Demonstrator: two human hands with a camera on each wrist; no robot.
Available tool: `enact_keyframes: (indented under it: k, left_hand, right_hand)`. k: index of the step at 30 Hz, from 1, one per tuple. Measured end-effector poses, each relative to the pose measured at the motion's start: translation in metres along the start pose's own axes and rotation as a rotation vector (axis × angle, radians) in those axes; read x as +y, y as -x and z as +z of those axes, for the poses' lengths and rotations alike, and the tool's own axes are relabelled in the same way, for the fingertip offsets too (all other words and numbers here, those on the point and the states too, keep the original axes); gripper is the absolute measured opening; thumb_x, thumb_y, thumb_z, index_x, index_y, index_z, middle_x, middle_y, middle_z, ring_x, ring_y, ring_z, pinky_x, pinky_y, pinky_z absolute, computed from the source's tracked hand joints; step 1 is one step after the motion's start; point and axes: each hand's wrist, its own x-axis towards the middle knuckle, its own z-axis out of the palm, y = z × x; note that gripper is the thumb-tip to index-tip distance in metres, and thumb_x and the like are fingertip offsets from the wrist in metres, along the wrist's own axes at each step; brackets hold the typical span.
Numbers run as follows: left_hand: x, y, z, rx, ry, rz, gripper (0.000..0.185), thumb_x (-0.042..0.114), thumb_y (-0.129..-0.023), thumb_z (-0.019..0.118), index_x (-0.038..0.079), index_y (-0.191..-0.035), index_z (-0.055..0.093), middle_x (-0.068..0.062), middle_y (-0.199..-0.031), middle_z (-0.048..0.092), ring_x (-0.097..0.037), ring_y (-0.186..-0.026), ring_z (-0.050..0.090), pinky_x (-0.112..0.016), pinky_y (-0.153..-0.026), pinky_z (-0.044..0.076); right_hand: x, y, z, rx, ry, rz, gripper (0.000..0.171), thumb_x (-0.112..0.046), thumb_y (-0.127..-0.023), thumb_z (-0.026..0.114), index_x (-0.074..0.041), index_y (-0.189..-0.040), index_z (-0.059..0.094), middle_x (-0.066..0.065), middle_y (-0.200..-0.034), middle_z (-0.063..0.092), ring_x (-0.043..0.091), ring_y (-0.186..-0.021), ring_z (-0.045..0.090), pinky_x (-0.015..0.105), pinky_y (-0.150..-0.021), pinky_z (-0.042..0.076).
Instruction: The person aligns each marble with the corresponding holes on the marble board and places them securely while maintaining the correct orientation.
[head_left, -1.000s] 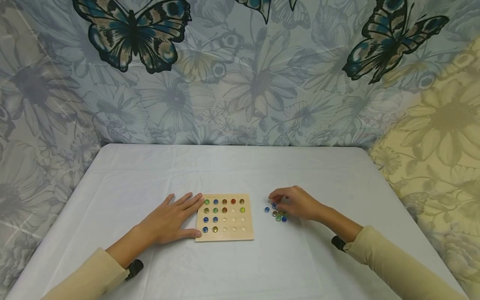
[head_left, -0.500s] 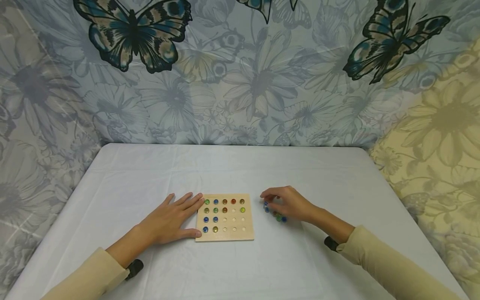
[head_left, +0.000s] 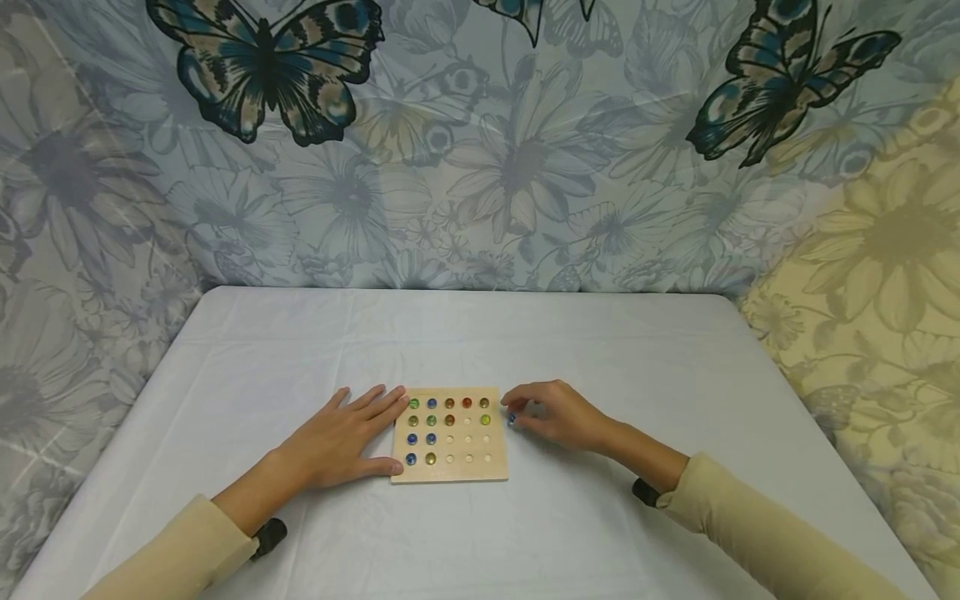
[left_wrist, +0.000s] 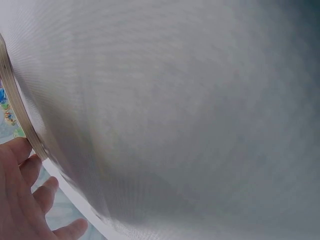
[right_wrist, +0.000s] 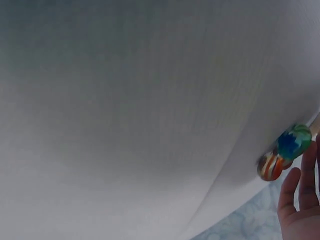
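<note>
A square wooden board [head_left: 459,473] carries rows of coloured glass marbles in its hollows; several hollows at its lower right hold none. My left hand [head_left: 337,442] lies spread beside it, fingertips and thumb resting on its left edge. In the left wrist view, fingers of that hand [left_wrist: 20,195] reach the board's edge [left_wrist: 20,107]. My right hand [head_left: 566,417] is loosely cupped right of the board, a blue marble [head_left: 512,418] at its fingertips. The right wrist view shows a blue-green marble [right_wrist: 295,142] and an orange-white marble [right_wrist: 270,166] clustered against its fingers [right_wrist: 288,192].
A white cloth [head_left: 420,333] covers the table, which ends at a patterned curtain [head_left: 480,208] with butterflies. Dark wrist cameras [head_left: 268,540] sit under both sleeves.
My right hand has moved left toward the board, and the loose marbles have shifted with it; most are now hidden beneath it in the head view. The left hand and board stay put.
</note>
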Motion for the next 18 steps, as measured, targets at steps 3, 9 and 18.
enact_keyframes:
  k: [3,9,18]
  left_hand:
    - [0.0,0.0,0.0,0.0,-0.001,-0.001,0.093,0.078,-0.089,0.041,0.016,-0.158,0.029,-0.002,-0.163,0.027,-0.029,-0.149,0.025,-0.066,-0.112,0.023]
    - [0.0,0.0,-0.001,-0.002,0.001,-0.002,0.093,0.078,-0.089,0.042,0.016,-0.158,0.029,-0.002,-0.163,0.028,-0.029,-0.149,0.025,-0.066,-0.112,0.023]
    - [0.0,0.0,-0.001,-0.01,0.007,0.0,0.094,0.078,-0.089,0.041,0.016,-0.158,0.029,-0.003,-0.163,0.027,-0.03,-0.149,0.024,-0.067,-0.111,0.022]
  right_hand:
    - [-0.003,-0.001,0.004,-0.003,0.003,-0.019,0.03,-0.005,-0.088,0.075,-0.005,-0.118,0.069,-0.004,-0.105,0.074,0.008,-0.098,0.067,0.036,-0.089,0.054]
    - [-0.007,-0.003,0.008,-0.003,-0.001,-0.04,0.032,-0.007,-0.087,0.077,-0.005,-0.118,0.069,-0.006,-0.106,0.074,0.007,-0.1,0.067,0.037,-0.092,0.053]
    - [-0.014,-0.006,0.01,-0.004,0.0,-0.065,0.032,-0.008,-0.086,0.078,-0.007,-0.117,0.069,-0.007,-0.104,0.074,0.006,-0.099,0.067,0.036,-0.093,0.052]
